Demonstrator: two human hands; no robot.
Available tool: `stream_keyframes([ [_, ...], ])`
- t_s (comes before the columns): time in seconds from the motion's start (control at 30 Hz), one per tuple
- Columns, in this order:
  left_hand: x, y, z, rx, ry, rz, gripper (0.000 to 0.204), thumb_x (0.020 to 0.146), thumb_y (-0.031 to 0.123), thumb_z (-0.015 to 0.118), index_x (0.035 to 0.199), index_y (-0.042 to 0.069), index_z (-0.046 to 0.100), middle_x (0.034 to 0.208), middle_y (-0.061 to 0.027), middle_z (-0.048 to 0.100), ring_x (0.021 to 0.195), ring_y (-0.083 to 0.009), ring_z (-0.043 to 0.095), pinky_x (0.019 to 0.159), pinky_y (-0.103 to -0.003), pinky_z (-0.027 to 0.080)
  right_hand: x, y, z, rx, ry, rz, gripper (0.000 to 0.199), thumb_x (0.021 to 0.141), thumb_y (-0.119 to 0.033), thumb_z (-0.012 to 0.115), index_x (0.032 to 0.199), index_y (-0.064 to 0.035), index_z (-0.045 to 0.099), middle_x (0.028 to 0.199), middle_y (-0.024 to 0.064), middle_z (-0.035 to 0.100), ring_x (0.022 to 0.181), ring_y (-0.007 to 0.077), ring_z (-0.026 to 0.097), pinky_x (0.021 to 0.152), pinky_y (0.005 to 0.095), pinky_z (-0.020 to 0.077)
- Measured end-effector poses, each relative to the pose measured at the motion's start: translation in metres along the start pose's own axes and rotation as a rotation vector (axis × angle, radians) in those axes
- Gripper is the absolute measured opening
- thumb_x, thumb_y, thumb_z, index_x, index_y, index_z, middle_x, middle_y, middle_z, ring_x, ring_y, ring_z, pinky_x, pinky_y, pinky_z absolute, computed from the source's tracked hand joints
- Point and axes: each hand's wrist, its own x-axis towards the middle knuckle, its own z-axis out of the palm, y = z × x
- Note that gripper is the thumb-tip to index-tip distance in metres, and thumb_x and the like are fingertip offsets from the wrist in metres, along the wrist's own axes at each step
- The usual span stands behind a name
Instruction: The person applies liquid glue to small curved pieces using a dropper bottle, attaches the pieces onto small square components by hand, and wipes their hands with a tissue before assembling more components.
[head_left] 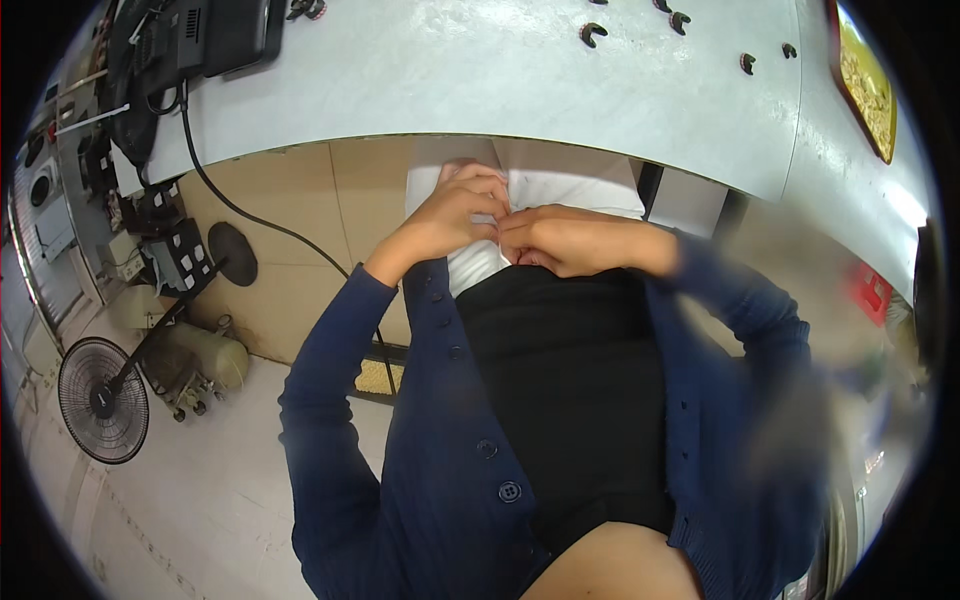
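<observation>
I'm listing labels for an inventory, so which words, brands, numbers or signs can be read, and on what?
None can be read.
Fan hub: a small pale mark, too small to read.
Red object: any lettering is too blurred to read.

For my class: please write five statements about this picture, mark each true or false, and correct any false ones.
1. The left hand and right hand are close together over white cloth. True.
2. The black fan is at the picture's right. False: it is at the left.
3. Small dark curved pieces lie on the table. True.
4. The blue cardigan is buttoned shut. False: it hangs open over a black garment.
5. Both forearms are partly sleeved. True.
</observation>
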Motion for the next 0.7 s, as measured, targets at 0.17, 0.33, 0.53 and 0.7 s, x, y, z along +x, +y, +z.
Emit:
stream_keyframes([
  [0.17,0.002,-0.004,0.005,-0.014,0.007,0.001,0.011,0.066,0.011,0.077,0.07,0.011,0.067,0.097,0.0057,0.062,0.121,-0.0202,0.047,0.106,-0.041,0.023,0.002,0.005,-0.004,-0.074,-0.115,-0.152,0.011,0.08,0.001,0.062,0.088,0.0015,0.055,0.093,0.0151,0.057,0.088,0.0344,0.057,0.076,0.041,0.0468],
  [0.33,0.002,-0.002,0.004,-0.002,0.01,-0.006,0.009,0.067,0.011,0.076,0.071,0.011,0.068,0.097,0.0055,0.063,0.121,-0.0199,0.046,0.106,-0.041,0.023,0.004,0.015,-0.004,-0.157,-0.106,-0.261,0.011,0.081,-0.003,0.062,0.088,0.0009,0.055,0.092,0.0146,0.056,0.088,0.0334,0.057,0.075,0.0417,0.0471],
  [0.53,0.004,-0.001,0.005,-0.009,0.009,-0.012,0.006,0.068,0.011,0.074,0.071,0.01,0.069,0.097,0.005,0.063,0.121,-0.0198,0.046,0.106,-0.042,0.021,0.006,0.004,-0.013,-0.03,-0.136,-0.111,0.009,0.082,-0.006,0.063,0.087,-0.0008,0.056,0.085,0.0106,0.057,0.08,0.0266,0.058,0.069,0.0374,0.0472],
  [0.7,0.003,-0.004,0.007,-0.005,0.017,0.009,0.006,0.068,0.012,0.074,0.072,0.011,0.07,0.099,0.0042,0.063,0.121,-0.0207,0.046,0.106,-0.041,0.021,0.008,0.001,-0.017,0.238,-0.161,0.072,0.005,0.087,-0.006,0.061,0.086,-0.0017,0.06,0.077,0.0074,0.062,0.071,0.0157,0.057,0.066,0.0316,0.0464],
])
